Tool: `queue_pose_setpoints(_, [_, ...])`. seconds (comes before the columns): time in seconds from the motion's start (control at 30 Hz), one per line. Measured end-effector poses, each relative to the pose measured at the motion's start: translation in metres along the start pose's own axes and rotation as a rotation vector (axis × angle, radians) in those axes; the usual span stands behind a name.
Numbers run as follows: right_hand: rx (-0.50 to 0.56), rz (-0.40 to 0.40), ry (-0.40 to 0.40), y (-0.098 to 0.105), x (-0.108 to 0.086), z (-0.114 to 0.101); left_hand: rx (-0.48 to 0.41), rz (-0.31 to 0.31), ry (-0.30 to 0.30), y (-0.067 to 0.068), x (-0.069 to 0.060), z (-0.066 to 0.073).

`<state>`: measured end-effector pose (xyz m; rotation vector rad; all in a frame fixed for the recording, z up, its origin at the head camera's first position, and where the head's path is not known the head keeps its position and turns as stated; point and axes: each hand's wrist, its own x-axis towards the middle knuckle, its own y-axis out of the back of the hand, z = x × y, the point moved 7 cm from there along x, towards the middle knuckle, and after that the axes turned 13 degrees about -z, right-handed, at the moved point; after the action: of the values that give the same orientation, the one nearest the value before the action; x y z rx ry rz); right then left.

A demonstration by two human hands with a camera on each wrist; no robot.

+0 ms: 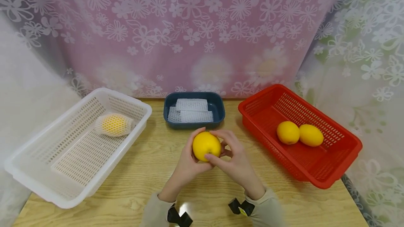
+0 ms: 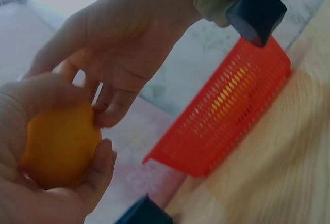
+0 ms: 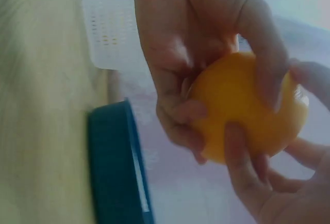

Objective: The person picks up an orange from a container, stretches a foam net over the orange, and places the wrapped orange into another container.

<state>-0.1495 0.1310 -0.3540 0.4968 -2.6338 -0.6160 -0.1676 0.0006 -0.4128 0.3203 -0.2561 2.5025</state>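
Note:
A rounded yellow fruit is held between both hands above the table, in front of the blue tray. My left hand cups it from the left, with thumb and fingers curved round its side. From the right, my right hand grips it with the thumb on the near face and fingers behind. In the right wrist view the fruit looks somewhat elongated, partly covered by fingers. The left wrist view shows the fruit in the left palm.
At centre back a dark blue tray holds several white foam net sleeves. A white basket on the left contains a yellow fruit in a net. Two bare yellow fruits lie in the red basket on the right.

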Motion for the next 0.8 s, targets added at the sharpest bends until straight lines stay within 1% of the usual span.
queue_pose_setpoints(0.07, [0.037, -0.021, 0.013, -0.008, 0.002, 0.009, 0.004, 0.007, 0.041, 0.007, -0.006, -0.009])
queue_pose_setpoints(0.13, [0.101, -0.047, 0.031, -0.016, 0.002, 0.029, -0.003, 0.016, 0.078, 0.013, -0.011, -0.017])
queue_pose_setpoints(0.2, [0.177, -0.077, 0.062, -0.024, 0.002, 0.040, -0.004, 0.032, 0.109, 0.019, -0.016, -0.026])
queue_pose_setpoints(0.3, [0.293, -0.111, 0.096, -0.035, 0.000, 0.060, -0.001, 0.053, 0.134, 0.027, -0.022, -0.038])
queue_pose_setpoints(0.4, [0.373, -0.138, 0.123, -0.046, -0.002, 0.078, 0.004, 0.084, 0.166, 0.035, -0.027, -0.051])
queue_pose_setpoints(0.53, [0.514, -0.211, 0.190, -0.058, -0.006, 0.091, 0.002, 0.126, 0.198, 0.041, -0.033, -0.067])
queue_pose_setpoints(0.6, [0.588, -0.255, 0.216, -0.063, -0.007, 0.095, 0.009, 0.144, 0.193, 0.043, -0.035, -0.072])
queue_pose_setpoints(0.63, [0.609, -0.267, 0.212, -0.065, -0.007, 0.098, 0.024, 0.147, 0.185, 0.044, -0.035, -0.074])
queue_pose_setpoints(0.7, [0.616, -0.273, 0.182, -0.068, -0.008, 0.104, 0.065, 0.149, 0.174, 0.046, -0.035, -0.080])
queue_pose_setpoints(0.8, [0.599, -0.244, 0.102, -0.072, -0.008, 0.115, 0.148, 0.155, 0.162, 0.046, -0.035, -0.087])
